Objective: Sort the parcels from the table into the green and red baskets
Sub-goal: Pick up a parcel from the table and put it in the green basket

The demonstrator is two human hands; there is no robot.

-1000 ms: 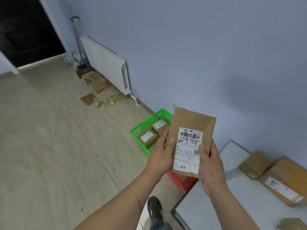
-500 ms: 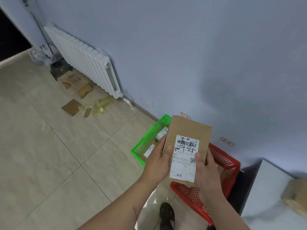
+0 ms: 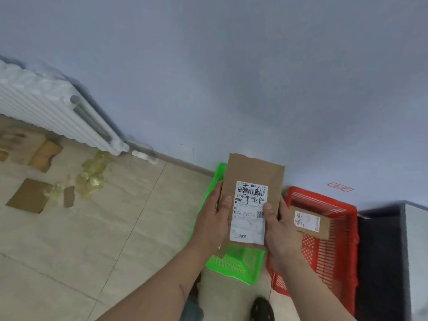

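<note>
Both hands hold 1 brown parcel (image 3: 252,181) upright over the baskets, label facing the camera. The left hand (image 3: 214,218) grips the parcel's left edge, thumb curled onto the front; the right hand (image 3: 276,228) grips the lower right edge, thumb pressed on the white shipping label (image 3: 250,214). The parcel hangs in the air in front of the green basket (image 3: 234,262), with the red basket (image 3: 331,239) just beside it to the right, both on the floor against the wall.

The step in hand looks like reading the label to choose a basket, then dropping the parcel in. To do it well, I would settle the choice first, shift the parcel squarely over that basket, lower it close to the rim and let go with both hands together so it lands flat. The red basket already holds 1 labelled parcel (image 3: 309,222) leaning near its far side, so a drop there should aim at the bare mesh in front.

On the label, black handwritten characters are scrawled over a barcode; I cannot make them out. Below run digits that seem to read "159" and "801", a QR code, and the printed word "淘宝" at the bottom. A red-bordered tag (image 3: 340,186) on the wall above the red basket is too blurred to read.
</note>
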